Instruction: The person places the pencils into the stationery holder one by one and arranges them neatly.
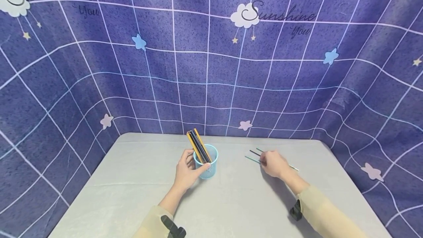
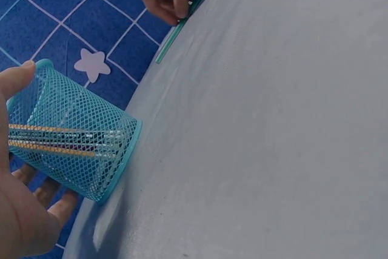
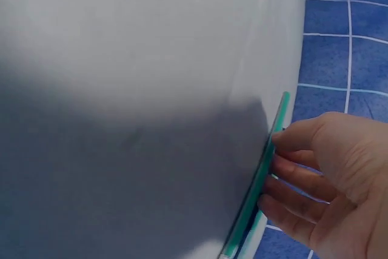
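Observation:
My left hand (image 1: pixel 186 173) grips a light-blue mesh pen cup (image 2: pixel 79 113), thumb at the rim and fingers around its side. Inside the cup, a bunch of yellow and dark pencils (image 1: pixel 199 146) leans left, rising past the rim. Over to the right, my right hand (image 1: pixel 274 162) bends down over three slim pencils lying near the back of the table. Its fingers pinch the dark pencil (image 1: pixel 254 152), which lies between two green ones. The nearer green pencil (image 3: pixel 257 177) runs right by the fingertips; the hand hides the pencils' middle parts.
A pale grey cloth covers the table (image 1: pixel 231 201). Behind it and on both sides hangs a purple-blue curtain (image 1: pixel 191 65) with grid lines, stars and clouds. Black straps (image 1: pixel 296 209) with small devices sit on both sleeves.

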Motion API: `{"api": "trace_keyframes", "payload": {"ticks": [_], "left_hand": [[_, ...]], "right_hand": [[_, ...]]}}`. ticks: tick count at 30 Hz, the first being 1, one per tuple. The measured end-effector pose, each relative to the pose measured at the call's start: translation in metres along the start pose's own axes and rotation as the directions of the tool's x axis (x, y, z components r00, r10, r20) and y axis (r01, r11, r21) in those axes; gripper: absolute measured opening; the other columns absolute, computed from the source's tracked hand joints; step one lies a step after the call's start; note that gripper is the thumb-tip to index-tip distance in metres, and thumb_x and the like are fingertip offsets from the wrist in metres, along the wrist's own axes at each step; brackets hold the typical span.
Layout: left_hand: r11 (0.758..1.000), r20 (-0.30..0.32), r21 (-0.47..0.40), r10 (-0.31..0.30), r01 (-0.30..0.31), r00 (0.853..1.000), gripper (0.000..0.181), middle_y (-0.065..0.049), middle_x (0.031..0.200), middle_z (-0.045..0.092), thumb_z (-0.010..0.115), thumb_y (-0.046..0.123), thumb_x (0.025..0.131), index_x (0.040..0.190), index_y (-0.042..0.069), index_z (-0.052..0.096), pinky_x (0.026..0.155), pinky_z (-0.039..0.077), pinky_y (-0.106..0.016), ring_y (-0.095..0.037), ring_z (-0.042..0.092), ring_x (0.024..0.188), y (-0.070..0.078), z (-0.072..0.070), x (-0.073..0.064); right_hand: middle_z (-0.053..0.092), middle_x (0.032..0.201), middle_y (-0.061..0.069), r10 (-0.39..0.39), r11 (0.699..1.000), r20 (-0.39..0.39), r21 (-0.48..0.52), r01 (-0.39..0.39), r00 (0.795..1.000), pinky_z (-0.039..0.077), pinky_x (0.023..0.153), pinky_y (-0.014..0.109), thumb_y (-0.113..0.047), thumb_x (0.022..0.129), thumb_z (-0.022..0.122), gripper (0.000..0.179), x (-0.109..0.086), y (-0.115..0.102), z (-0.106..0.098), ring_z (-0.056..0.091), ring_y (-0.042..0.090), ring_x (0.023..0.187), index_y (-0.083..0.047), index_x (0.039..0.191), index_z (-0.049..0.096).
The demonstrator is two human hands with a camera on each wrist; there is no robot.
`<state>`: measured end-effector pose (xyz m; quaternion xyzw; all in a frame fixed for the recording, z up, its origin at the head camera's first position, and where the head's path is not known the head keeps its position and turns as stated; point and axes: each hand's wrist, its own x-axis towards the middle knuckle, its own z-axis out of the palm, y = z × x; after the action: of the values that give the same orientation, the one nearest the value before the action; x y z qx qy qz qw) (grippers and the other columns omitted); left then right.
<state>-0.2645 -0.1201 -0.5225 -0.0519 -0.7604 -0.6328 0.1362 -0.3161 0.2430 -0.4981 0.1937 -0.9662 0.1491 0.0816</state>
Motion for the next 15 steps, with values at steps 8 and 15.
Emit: {"api": "trace_keyframes", "payload": {"ticks": [8,15], "left_hand": [[1.0,-0.007,0.003,-0.003,0.004,1.0,0.069,-0.014,0.137,0.073,0.097,0.023,0.079,0.136,0.016,0.059,0.118,0.053,-0.055,-0.037,0.068,0.132,-0.0022,-0.0007,0.0014],[1.0,-0.004,-0.002,-0.005,0.005,1.0,0.069,-0.014,0.138,0.073,0.097,0.024,0.078,0.135,0.016,0.059,0.118,0.053,-0.054,-0.037,0.068,0.132,-0.0029,0.0011,0.0013]], "right_hand": [[0.077,0.086,0.007,0.007,1.0,0.0,-0.003,-0.007,1.0,0.068,0.077,0.042,-0.001,0.085,0.079,0.007,-0.002,-0.001,0.0067,0.074,0.022,0.079,-0.005,0.09,0.076],[0.076,0.082,0.008,-0.069,0.998,-0.049,0.0,0.069,0.996,0.067,0.074,0.041,0.003,0.084,0.075,0.008,0.0039,-0.0047,0.0012,0.072,0.023,0.075,-0.003,0.089,0.075]]}}
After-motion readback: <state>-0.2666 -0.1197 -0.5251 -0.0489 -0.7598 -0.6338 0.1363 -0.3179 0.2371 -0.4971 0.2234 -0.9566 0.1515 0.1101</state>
